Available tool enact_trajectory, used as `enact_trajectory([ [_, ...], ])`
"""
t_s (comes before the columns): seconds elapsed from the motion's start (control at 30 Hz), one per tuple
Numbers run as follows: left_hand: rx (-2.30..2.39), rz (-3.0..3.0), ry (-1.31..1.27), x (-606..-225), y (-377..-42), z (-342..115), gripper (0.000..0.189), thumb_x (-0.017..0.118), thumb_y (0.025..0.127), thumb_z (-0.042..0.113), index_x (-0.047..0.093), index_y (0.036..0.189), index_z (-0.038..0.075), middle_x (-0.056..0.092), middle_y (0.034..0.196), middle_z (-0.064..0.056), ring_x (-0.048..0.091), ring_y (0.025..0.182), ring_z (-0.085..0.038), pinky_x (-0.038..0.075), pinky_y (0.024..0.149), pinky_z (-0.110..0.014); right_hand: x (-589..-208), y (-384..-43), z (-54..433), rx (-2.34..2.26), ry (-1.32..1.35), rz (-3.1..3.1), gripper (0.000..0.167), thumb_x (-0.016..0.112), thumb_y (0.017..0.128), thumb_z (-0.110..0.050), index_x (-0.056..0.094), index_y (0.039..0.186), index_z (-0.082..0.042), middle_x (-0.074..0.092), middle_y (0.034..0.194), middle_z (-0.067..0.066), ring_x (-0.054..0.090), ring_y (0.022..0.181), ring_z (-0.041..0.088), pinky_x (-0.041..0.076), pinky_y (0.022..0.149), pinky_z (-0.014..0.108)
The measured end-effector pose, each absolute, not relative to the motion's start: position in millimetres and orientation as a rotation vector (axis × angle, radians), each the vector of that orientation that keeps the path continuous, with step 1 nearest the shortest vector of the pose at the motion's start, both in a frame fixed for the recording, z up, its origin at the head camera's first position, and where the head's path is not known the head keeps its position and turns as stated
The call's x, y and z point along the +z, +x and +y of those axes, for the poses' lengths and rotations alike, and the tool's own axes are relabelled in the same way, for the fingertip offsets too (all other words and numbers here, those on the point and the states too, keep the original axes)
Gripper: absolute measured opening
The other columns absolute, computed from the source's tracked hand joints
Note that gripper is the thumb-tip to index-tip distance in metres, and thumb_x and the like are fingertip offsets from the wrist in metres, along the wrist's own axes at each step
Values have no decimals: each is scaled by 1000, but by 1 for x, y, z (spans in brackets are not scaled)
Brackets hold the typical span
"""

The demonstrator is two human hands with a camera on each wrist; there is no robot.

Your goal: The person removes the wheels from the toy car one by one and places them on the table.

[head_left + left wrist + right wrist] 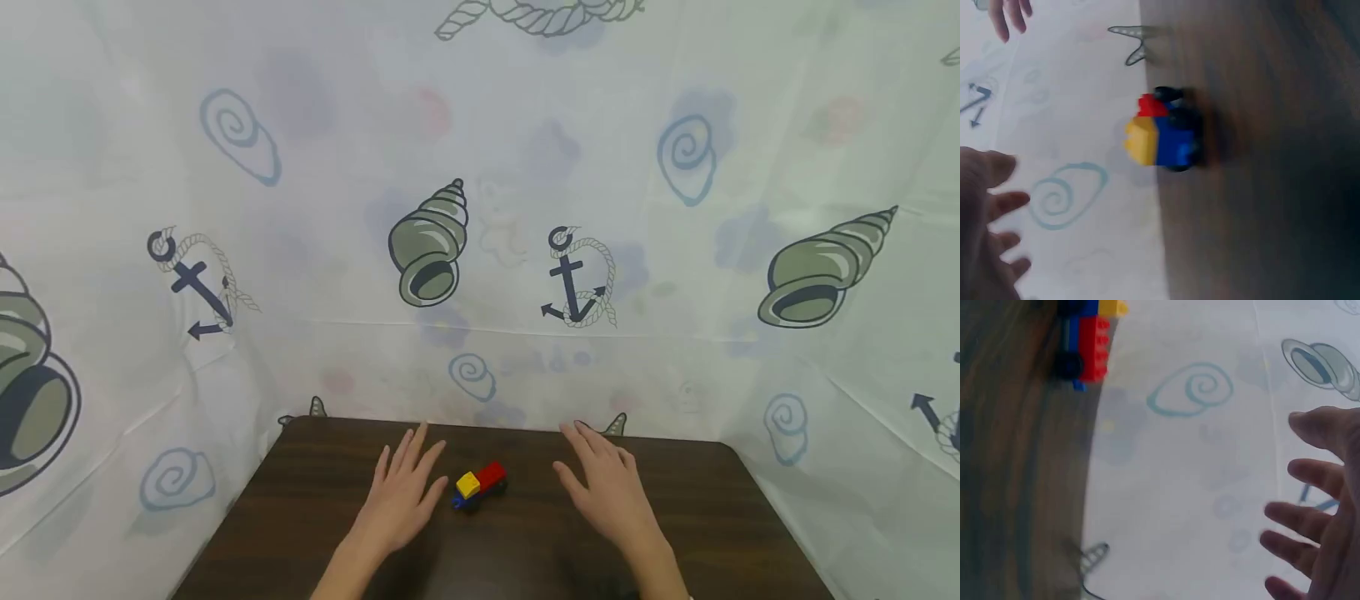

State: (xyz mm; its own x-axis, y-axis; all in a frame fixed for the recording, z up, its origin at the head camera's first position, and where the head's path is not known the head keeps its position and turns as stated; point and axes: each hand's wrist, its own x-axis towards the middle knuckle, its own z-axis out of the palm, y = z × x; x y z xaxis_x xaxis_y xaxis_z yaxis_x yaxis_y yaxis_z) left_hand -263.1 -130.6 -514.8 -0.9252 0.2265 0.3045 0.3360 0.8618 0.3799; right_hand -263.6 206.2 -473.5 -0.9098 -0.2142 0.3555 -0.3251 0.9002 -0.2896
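Note:
A small toy truck built of bricks stands on the dark wooden table, between both hands. It has a blue base, black wheels, a yellow brick at its front left end and a red brick behind. To its left, the left hand is held with fingers spread, apart from the truck. On the other side the right hand has its fingers extended and holds nothing. The left wrist view shows the toy truck from its yellow end; the right wrist view catches its red brick at the top left.
The brown wood-grain table has rounded far corners. Behind it and along both sides hangs a pale curtain printed with shells, anchors and ropes.

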Motion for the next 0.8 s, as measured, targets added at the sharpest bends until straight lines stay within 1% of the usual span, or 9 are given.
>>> enact_trajectory([
  [0.07,-702,-2775,-436,-524,-269,-128,41,61,111,37,63,147,19,52,164,-10,49,151,-36,34,123,-68,-482,-265,198,575,408,-2772,59,60,108,-56,53,159,-27,64,153,3,66,134,31,47,110,67],
  [0.13,-781,-2787,-435,-535,-274,-125,33,64,110,34,68,139,19,64,150,-8,61,138,-35,45,114,-67,-493,-266,187,673,426,-2831,53,58,108,-59,61,150,-28,75,134,-3,75,111,22,58,96,57],
  [0.2,-863,-2817,-418,-548,-279,-120,36,65,109,34,66,140,17,67,144,-9,66,130,-36,51,107,-67,-507,-267,176,755,448,-2901,50,58,107,-61,68,141,-27,80,117,-7,74,90,14,61,79,48],
  [0.27,-944,-2847,-391,-561,-282,-115,46,68,107,35,60,146,12,63,147,-14,64,130,-40,52,104,-68,-521,-268,164,828,484,-2975,48,59,106,-62,71,134,-25,80,108,-8,70,81,9,57,67,42],
  [0.33,-1005,-2865,-362,-572,-285,-110,56,72,104,36,55,150,8,59,149,-19,62,131,-43,53,103,-68,-535,-268,153,886,518,-3028,47,61,106,-59,73,131,-22,80,107,-5,70,79,11,57,66,44],
  [0.4,-1060,-2871,-338,-582,-289,-106,65,77,100,37,53,151,6,59,147,-22,63,128,-42,55,101,-66,-548,-269,143,949,539,-3071,44,63,106,-55,73,131,-20,80,109,-3,72,83,16,58,69,49],
  [0.5,-1123,-2875,-301,-592,-294,-100,69,81,97,38,53,151,4,60,143,-21,64,124,-39,56,100,-64,-563,-271,130,1044,519,-3120,41,67,105,-49,72,132,-18,80,110,1,73,88,25,57,72,59],
  [0.63,-1164,-2867,-266,-592,-299,-95,64,82,96,35,57,146,5,63,137,-18,66,118,-35,58,96,-64,-573,-276,119,1030,458,-3140,44,70,103,-48,71,134,-16,79,105,2,72,83,27,56,71,61],
  [0.8,-1184,-2877,-269,-591,-302,-92,54,82,96,33,62,139,6,66,126,-13,68,106,-29,60,88,-60,-575,-284,110,989,435,-3149,45,71,101,-47,71,132,-15,79,114,10,73,90,36,55,76,66],
])
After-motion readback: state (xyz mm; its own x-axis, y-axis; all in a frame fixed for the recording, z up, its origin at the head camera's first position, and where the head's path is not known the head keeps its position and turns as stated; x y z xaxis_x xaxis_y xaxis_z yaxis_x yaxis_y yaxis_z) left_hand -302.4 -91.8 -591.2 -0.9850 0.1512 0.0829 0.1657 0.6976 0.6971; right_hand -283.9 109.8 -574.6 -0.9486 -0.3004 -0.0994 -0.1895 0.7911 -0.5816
